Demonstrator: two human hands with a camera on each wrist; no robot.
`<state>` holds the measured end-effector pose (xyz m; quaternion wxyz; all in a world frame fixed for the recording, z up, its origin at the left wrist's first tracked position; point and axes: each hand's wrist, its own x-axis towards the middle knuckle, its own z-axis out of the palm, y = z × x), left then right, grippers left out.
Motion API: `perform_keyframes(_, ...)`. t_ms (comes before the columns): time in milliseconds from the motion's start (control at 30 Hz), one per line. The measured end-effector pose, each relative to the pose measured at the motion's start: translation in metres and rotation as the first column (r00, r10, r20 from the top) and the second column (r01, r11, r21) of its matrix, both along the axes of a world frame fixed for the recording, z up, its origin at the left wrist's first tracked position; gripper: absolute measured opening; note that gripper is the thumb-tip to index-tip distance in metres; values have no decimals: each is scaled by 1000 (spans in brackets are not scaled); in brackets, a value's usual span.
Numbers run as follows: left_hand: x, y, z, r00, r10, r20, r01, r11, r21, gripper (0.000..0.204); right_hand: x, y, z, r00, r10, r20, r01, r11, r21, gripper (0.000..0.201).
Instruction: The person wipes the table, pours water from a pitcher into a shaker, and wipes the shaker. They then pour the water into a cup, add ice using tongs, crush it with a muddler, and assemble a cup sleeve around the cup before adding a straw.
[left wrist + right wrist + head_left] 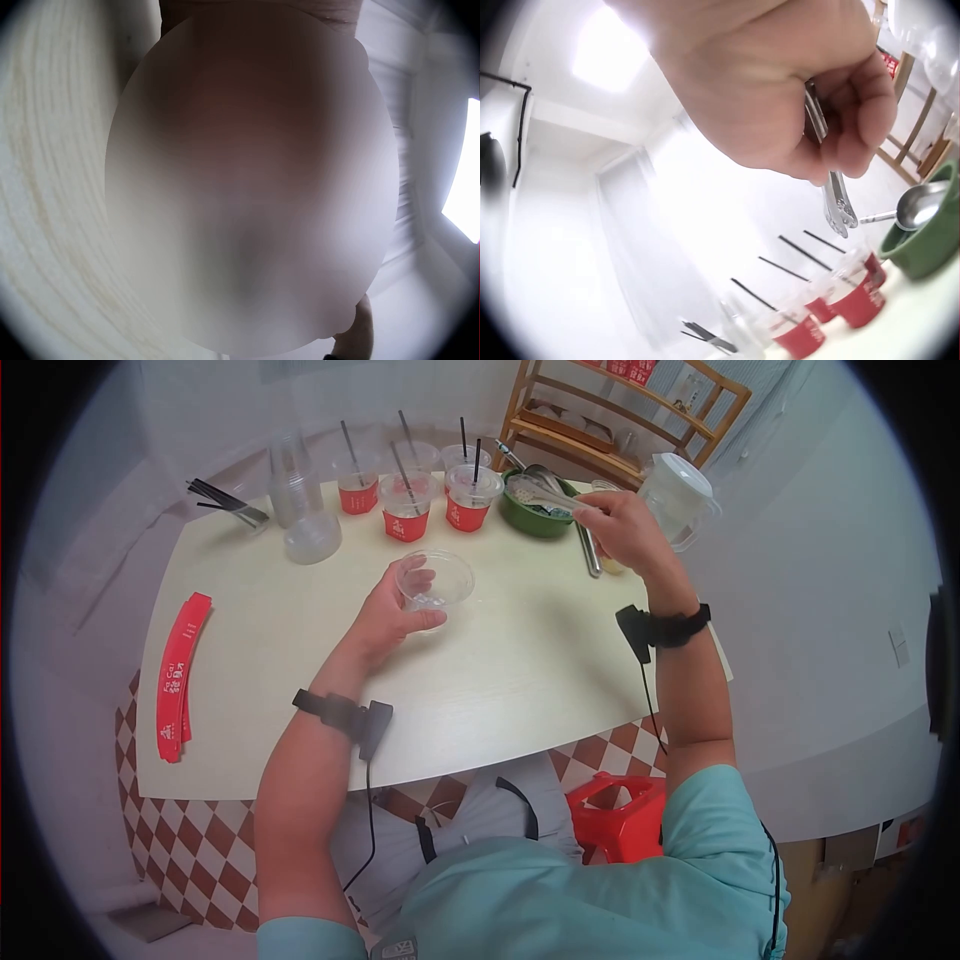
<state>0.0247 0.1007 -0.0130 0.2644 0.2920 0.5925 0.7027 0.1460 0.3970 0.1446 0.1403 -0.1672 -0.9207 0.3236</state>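
Observation:
Near the middle of the table my left hand [385,615] holds a clear plastic cup [448,582], thumb on the near side and fingers round the far side. In the left wrist view most of the picture is blurred over. My right hand [632,535] is raised beside a green bowl [540,522] and grips slim metal tongs [838,202], whose scalloped tips point down past the fingers in the right wrist view. A metal ladle [922,206] leans in the bowl. Another metal handle [592,555] lies on the table below the right hand.
Several red-sleeved cups [405,525] with black straws stand at the back. To their left are stacked clear cups [292,490] and loose black straws [228,502]. Red paper sleeves [180,675] lie at the left; a white pitcher [678,495] stands at the right.

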Motion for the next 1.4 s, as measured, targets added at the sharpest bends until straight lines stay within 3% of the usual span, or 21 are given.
perform_keyframes(33,1,-1,1,1000,5,3,-5,1000,-6,91,9,-14,-2,1000,5,3,-5,1000,-6,37)
perform_keyframes(100,3,-2,4,999,-5,51,5,1000,6,91,27,-40,-9,981,192,-14,-192,974,-121,35)
perform_keyframes(200,2,1,0,1000,-10,-2,10,999,37,90,37,-75,-19,944,316,97,-287,929,-233,39)
perform_keyframes(333,1,0,-1,999,-23,27,21,998,58,90,33,-71,-21,935,328,136,-294,930,-221,42)
perform_keyframes(400,0,0,-1,1000,-5,8,5,1000,7,90,21,-46,-22,997,73,-13,-74,986,-147,44)
perform_keyframes(433,0,0,0,1000,-5,7,5,1000,13,90,9,-25,-31,997,73,-13,-74,987,-141,44)
perform_keyframes(500,1,0,1,1000,-4,10,4,1000,3,90,-22,22,-57,971,-140,-195,181,961,209,47)
perform_keyframes(533,0,-1,1,1000,-5,8,5,1000,4,90,-31,32,-60,970,-141,-196,182,961,209,47)
perform_keyframes(600,-1,0,-2,1000,-20,2,20,1000,21,97,-44,46,-63,948,-302,-98,317,911,265,48)
perform_keyframes(733,0,0,-1,1000,-7,2,7,1000,15,91,-67,67,-75,937,-348,-13,331,878,346,51)
perform_keyframes(800,0,-1,0,1000,-9,1,9,1000,3,91,-72,69,-76,938,-326,115,271,900,341,55)
perform_keyframes(933,-1,-1,-2,1000,-10,3,10,1000,-2,91,-73,67,-84,934,-342,107,281,884,375,56)
perform_keyframes(1000,-1,-1,-2,1000,-8,5,8,1000,-2,91,-66,61,-88,932,-362,5,330,857,397,55)
perform_keyframes(1133,0,-2,1,1000,-8,12,8,1000,3,91,-29,43,-73,923,-383,-37,361,830,424,57)
perform_keyframes(1200,1,-1,1,999,-1,35,1,1000,11,92,-5,30,-59,887,-440,-137,461,852,248,57)
perform_keyframes(1233,1,0,0,999,-6,36,6,1000,11,92,-1,37,-63,885,-444,-136,465,850,248,57)
perform_keyframes(1300,0,0,-2,1000,18,20,-18,999,31,93,9,59,-79,714,-452,-535,622,761,187,59)
perform_keyframes(1333,-3,1,-7,1000,12,21,-13,999,32,93,9,74,-88,712,-456,-534,625,757,188,59)
perform_keyframes(1400,-8,3,-15,998,56,-28,-55,997,45,93,-3,104,-101,556,-539,-633,747,658,96,70)
